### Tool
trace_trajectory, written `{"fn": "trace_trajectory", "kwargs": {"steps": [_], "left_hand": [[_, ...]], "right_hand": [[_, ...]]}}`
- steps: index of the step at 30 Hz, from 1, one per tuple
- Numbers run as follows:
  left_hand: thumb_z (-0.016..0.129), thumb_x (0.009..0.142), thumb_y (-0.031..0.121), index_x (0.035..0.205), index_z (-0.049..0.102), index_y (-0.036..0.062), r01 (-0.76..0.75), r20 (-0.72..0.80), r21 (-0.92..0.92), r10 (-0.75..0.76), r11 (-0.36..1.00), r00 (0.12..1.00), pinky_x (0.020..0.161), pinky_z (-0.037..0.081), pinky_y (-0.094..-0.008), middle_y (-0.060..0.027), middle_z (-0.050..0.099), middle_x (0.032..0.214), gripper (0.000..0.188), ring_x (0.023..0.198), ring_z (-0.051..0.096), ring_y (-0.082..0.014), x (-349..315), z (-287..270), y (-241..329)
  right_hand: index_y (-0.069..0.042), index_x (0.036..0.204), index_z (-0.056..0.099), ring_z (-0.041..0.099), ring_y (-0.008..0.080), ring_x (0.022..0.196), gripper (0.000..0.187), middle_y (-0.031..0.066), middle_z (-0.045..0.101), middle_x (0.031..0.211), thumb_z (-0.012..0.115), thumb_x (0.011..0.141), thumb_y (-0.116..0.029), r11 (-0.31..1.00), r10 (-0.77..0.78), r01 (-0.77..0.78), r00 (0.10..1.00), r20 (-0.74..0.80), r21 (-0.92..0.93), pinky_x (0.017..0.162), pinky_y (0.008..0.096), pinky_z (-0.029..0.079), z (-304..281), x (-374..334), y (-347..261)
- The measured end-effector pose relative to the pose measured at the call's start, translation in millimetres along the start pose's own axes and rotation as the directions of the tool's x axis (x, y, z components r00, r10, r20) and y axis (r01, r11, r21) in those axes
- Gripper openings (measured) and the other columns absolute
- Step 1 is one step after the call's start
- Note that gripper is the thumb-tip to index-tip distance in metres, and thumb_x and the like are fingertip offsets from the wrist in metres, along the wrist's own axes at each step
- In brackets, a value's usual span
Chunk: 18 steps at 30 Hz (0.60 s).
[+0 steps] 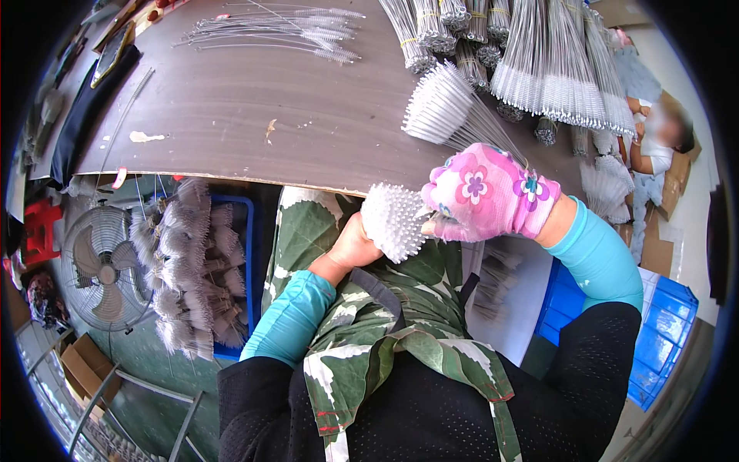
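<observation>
My bare left hand [356, 243] is closed around a bundle of white-bristled tube brushes [394, 222], held over my lap just off the table's front edge. The bristle tips face up in a round, dense cluster. My right hand [481, 192], in a pink flowered glove, has its fingers bent and pressed together against the bundle's right side. Whatever is between those fingers is too small or hidden to name. Behind the glove, another fanned bundle of tube brushes [437, 108] lies on the table with its wire stems pointing right.
Many wire brush bundles [550, 77] are stacked at the table's back right. Loose brushes [285, 31] lie at the far left of the brown table [231, 100]. Below left are a fan [106, 266] and a blue crate [250, 269] of brushes; another person [654, 138] sits at right.
</observation>
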<state>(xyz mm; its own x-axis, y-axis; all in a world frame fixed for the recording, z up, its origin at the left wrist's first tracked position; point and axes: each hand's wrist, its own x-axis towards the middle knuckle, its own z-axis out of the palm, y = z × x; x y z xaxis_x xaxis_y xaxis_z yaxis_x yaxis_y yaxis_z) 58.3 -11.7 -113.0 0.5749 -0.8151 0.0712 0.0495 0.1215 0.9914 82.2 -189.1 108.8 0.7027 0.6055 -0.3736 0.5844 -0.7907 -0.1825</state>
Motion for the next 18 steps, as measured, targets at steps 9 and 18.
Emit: {"fn": "trace_trajectory", "kwargs": {"steps": [9,18], "left_hand": [[0.069,0.077,0.007,0.102,0.065,0.0037,-0.087,-0.060,0.054,0.090,0.995,0.994,0.084,0.047,-0.0286,-0.0061,0.067,0.100,0.026,0.092,0.061,-0.0128,4,-2,8],[0.070,0.076,0.009,0.103,0.064,0.0059,0.027,-0.018,0.006,-0.027,1.000,0.999,0.084,0.047,-0.0291,-0.0064,0.067,0.100,0.027,0.093,0.061,-0.0140,4,1,4]], "right_hand": [[-0.008,0.073,0.059,0.059,0.0293,0.062,0.037,0.0093,0.057,0.066,0.060,0.077,-0.045,0.998,-0.062,0.061,0.995,0.077,0.018,0.057,0.0396,0.048,0,9,6],[-0.007,0.073,0.059,0.058,0.0329,0.058,0.049,0.0144,0.055,0.058,0.060,0.076,-0.056,0.952,-0.036,0.012,0.997,0.073,0.304,0.052,0.0398,0.046,26,-1,24]]}}
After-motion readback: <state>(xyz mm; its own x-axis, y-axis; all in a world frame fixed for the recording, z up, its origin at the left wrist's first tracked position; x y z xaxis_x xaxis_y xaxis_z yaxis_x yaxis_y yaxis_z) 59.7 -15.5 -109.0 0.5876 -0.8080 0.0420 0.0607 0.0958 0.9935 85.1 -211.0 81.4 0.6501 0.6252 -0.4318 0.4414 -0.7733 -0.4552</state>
